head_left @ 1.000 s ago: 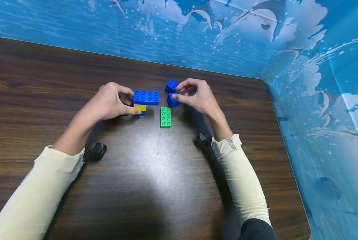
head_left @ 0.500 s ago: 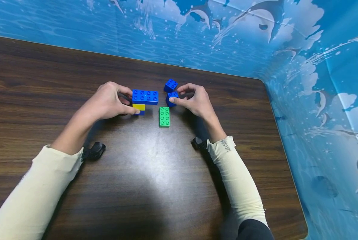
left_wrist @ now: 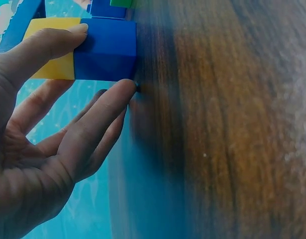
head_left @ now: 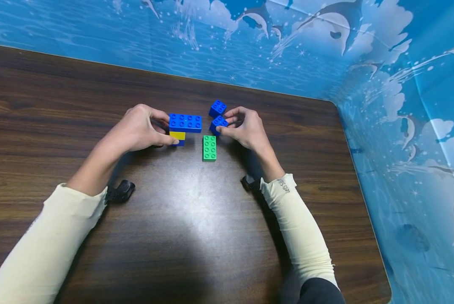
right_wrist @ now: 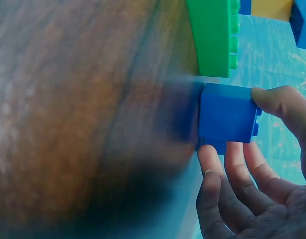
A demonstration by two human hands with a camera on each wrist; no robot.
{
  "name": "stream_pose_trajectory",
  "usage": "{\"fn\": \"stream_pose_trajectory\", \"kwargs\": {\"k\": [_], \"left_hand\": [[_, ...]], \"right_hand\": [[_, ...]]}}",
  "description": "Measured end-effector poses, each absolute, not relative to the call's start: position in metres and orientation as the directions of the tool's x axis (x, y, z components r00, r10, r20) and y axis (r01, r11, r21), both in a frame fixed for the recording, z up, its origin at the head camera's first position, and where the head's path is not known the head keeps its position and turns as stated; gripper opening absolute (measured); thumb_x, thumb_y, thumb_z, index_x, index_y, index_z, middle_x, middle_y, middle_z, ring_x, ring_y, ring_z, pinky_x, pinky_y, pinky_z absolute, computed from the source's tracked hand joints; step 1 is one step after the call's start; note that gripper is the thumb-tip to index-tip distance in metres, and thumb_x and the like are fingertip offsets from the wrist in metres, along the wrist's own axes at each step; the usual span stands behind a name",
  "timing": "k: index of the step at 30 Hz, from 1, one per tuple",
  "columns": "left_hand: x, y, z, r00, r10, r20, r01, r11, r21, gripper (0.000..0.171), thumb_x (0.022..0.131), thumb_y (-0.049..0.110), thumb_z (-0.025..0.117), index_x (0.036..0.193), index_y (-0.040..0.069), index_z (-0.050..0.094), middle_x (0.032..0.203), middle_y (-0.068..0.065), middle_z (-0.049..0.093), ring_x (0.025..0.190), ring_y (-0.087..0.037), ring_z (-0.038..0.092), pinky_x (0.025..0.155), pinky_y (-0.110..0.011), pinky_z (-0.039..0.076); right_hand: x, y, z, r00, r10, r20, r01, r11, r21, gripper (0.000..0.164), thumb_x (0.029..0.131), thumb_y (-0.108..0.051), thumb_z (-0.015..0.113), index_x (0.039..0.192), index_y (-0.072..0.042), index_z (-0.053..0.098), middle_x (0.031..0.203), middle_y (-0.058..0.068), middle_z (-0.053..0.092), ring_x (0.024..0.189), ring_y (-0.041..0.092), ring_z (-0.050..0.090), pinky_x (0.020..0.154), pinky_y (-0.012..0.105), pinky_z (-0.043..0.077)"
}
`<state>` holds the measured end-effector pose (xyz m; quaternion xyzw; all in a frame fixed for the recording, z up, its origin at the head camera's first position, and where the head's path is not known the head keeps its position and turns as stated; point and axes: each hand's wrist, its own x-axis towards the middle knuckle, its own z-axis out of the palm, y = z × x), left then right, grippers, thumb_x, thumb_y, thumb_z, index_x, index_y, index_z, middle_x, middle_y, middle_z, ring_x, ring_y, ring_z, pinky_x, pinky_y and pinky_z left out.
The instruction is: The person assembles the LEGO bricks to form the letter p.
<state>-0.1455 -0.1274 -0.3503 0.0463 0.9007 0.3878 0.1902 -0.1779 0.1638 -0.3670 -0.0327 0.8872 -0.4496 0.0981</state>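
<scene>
My left hand (head_left: 137,130) holds a small stack of toy building bricks at its left side. A long blue brick (head_left: 185,123) tops the stack, sticking out to the right over a yellow brick (head_left: 178,135). Below the yellow lies a blue brick (left_wrist: 105,50), with the thumb pressed where the two meet. My right hand (head_left: 248,130) pinches a square blue brick (right_wrist: 227,114) between thumb and fingers, low at the tabletop. A second square blue brick (head_left: 217,108) sits just behind it. Between the hands, closer to me, a green brick (head_left: 209,148) lies studs up.
The dark wood table (head_left: 196,236) meets a blue dolphin-print sheet (head_left: 211,55) along its far and right edges. Each wrist wears a black camera, such as the left wrist camera (head_left: 122,192).
The square blue brick at my right hand has turned slightly, and that hand has shifted a little to the left. My left hand and the stack stay in place.
</scene>
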Motion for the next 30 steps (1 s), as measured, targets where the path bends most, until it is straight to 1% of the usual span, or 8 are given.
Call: {"fn": "stream_pose_trajectory", "kwargs": {"k": [2,4,7,9,16,23,30], "left_hand": [[-0.145,-0.128,-0.350,-0.924,0.232,-0.305,-0.064,0.691,0.720,0.062,0.088,0.026,0.091,0.138,-0.001,0.068,0.127,-0.029,0.075,0.106,-0.039,0.077,0.070,-0.034,0.061],[-0.145,-0.127,-0.350,-0.924,0.233,-0.304,-0.067,0.684,0.727,0.060,0.088,0.025,0.091,0.137,-0.001,0.069,0.126,-0.029,0.075,0.095,-0.033,0.080,0.066,-0.031,0.060],[-0.144,-0.127,-0.349,-0.921,0.236,-0.309,-0.074,0.672,0.736,0.059,0.088,0.023,0.090,0.138,0.000,0.068,0.127,-0.029,0.075,0.079,-0.023,0.080,0.064,-0.030,0.060],[-0.144,-0.126,-0.348,-0.917,0.236,-0.320,-0.089,0.662,0.744,0.059,0.089,0.021,0.090,0.139,0.000,0.068,0.128,-0.029,0.074,0.072,-0.019,0.079,0.064,-0.030,0.062],[-0.143,-0.125,-0.348,-0.915,0.216,-0.340,-0.135,0.631,0.764,0.057,0.090,0.016,0.088,0.141,0.000,0.066,0.127,-0.028,0.074,0.069,-0.017,0.079,0.064,-0.032,0.065],[-0.142,-0.125,-0.348,-0.912,0.210,-0.351,-0.149,0.628,0.764,0.059,0.090,0.017,0.088,0.141,0.001,0.066,0.129,-0.027,0.073,0.069,-0.017,0.079,0.064,-0.032,0.065],[-0.142,-0.125,-0.348,-0.913,0.211,-0.348,-0.147,0.626,0.766,0.056,0.090,0.018,0.089,0.139,0.001,0.068,0.129,-0.027,0.073,0.068,-0.018,0.079,0.064,-0.032,0.065]], "right_hand": [[-0.177,0.164,-0.364,-0.980,-0.141,-0.139,0.027,0.600,-0.800,0.035,0.089,-0.015,0.089,0.117,-0.004,0.072,0.111,0.013,0.077,0.096,0.023,0.076,0.083,0.030,0.064],[-0.176,0.165,-0.360,-0.983,-0.139,-0.122,0.014,0.601,-0.799,0.033,0.088,-0.014,0.089,0.115,-0.003,0.073,0.109,0.013,0.077,0.095,0.022,0.075,0.086,0.031,0.064],[-0.174,0.166,-0.351,-0.984,-0.157,-0.080,-0.027,0.583,-0.812,0.031,0.087,-0.013,0.089,0.112,-0.002,0.074,0.107,0.013,0.076,0.094,0.021,0.074,0.090,0.031,0.063],[-0.173,0.166,-0.343,-0.983,-0.177,-0.048,-0.062,0.565,-0.823,0.030,0.087,-0.012,0.088,0.111,-0.001,0.074,0.106,0.014,0.075,0.094,0.021,0.073,0.092,0.031,0.063],[-0.172,0.161,-0.318,-0.964,-0.262,0.032,-0.160,0.484,-0.860,0.029,0.088,-0.009,0.086,0.112,0.001,0.074,0.111,0.014,0.073,0.102,0.028,0.072,0.094,0.032,0.064],[-0.170,0.152,-0.301,-0.955,-0.296,0.037,-0.176,0.460,-0.870,0.029,0.088,-0.012,0.087,0.113,-0.002,0.076,0.110,0.011,0.073,0.099,0.020,0.072,0.091,0.030,0.064],[-0.170,0.143,-0.294,-0.942,-0.332,0.048,-0.200,0.441,-0.875,0.029,0.090,-0.016,0.087,0.114,-0.004,0.076,0.111,0.010,0.073,0.100,0.020,0.070,0.092,0.033,0.063]]}}
